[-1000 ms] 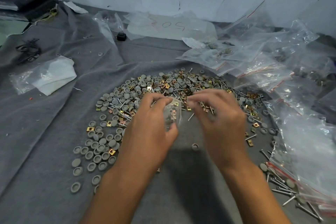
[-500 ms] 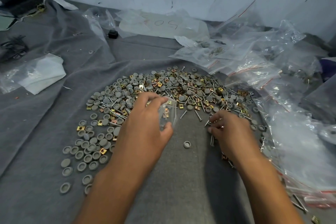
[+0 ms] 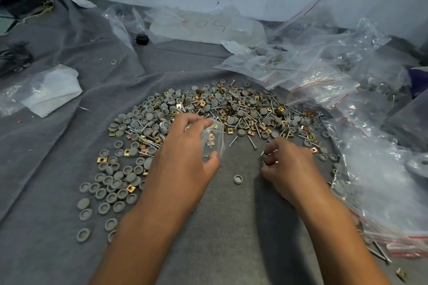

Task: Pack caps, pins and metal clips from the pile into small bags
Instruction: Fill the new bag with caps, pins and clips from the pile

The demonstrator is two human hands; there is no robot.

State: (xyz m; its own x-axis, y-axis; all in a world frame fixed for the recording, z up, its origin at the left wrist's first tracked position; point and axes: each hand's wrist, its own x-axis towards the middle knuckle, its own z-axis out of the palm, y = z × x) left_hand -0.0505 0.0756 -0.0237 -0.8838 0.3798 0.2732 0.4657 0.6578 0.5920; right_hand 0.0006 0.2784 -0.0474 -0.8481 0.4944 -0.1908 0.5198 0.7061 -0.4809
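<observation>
A wide pile (image 3: 231, 109) of grey round caps, metal pins and brass-coloured clips lies in an arc on the grey cloth (image 3: 231, 227). My left hand (image 3: 183, 159) grips a small clear bag (image 3: 214, 139) between thumb and fingers, holding it upright; a few clips and pins show inside it. To the right, my right hand (image 3: 287, 166) rests low on the cloth with its fingers curled round a few metal pins. A single cap (image 3: 237, 179) lies alone between my two hands.
Heaps of clear zip bags (image 3: 347, 90) with red seal lines cover the right side, some with parts inside. A folded white sheet in plastic (image 3: 46, 90) lies at the left. A flat plastic sheet with red writing (image 3: 203, 28) lies by the wall, beside a small black block (image 3: 142, 38).
My right hand left the bag's mouth, dropped right and toward me onto the cloth, and closed on pins. The left hand still holds the bag in place.
</observation>
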